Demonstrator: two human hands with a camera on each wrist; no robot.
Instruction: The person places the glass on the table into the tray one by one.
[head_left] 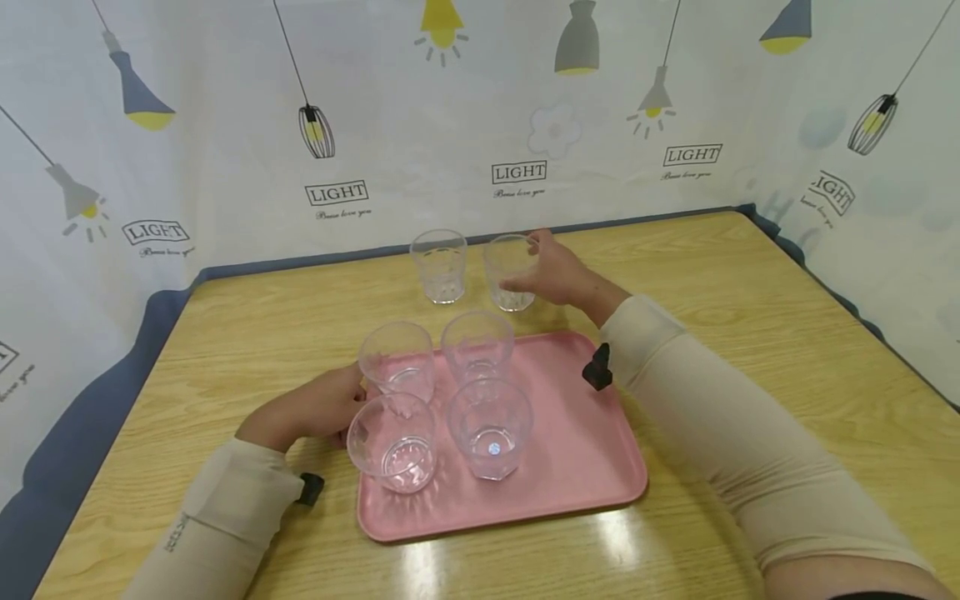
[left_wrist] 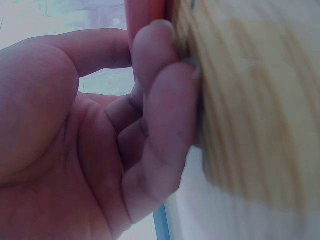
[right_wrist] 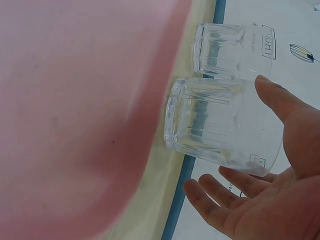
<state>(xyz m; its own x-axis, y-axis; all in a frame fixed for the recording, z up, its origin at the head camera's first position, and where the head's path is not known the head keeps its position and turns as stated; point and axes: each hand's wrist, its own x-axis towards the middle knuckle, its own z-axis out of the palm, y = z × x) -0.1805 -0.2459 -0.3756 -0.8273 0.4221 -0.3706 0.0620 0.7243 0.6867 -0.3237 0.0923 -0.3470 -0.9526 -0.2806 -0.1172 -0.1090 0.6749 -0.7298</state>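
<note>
Head view: six clear faceted tumblers total, four on one pink tray, two on the wooden desk past its far edge; tray set is front-left tumbler, front-right tumbler, back-left tumbler, back-right tumbler, all upright on the tray's left part; desk pair is left desk tumbler and right desk tumbler, upright, side by side, small gap; right-hand grip reaches round the right desk tumbler, thumb before it, fingers behind the rim; left-hand grip at the tray's left edge, beside the two left tray tumblers; one printed lamp backdrop behind.

Left wrist view: left-hand grip curled, pinching the pink tray rim, thumb one side, fingers other; desk just beside fingers.

Right wrist view: two tumblers; right-hand grip spread, nearer tumbler between thumb and fingers; firm contact, cannot tell; pink tray corner alongside.
</note>
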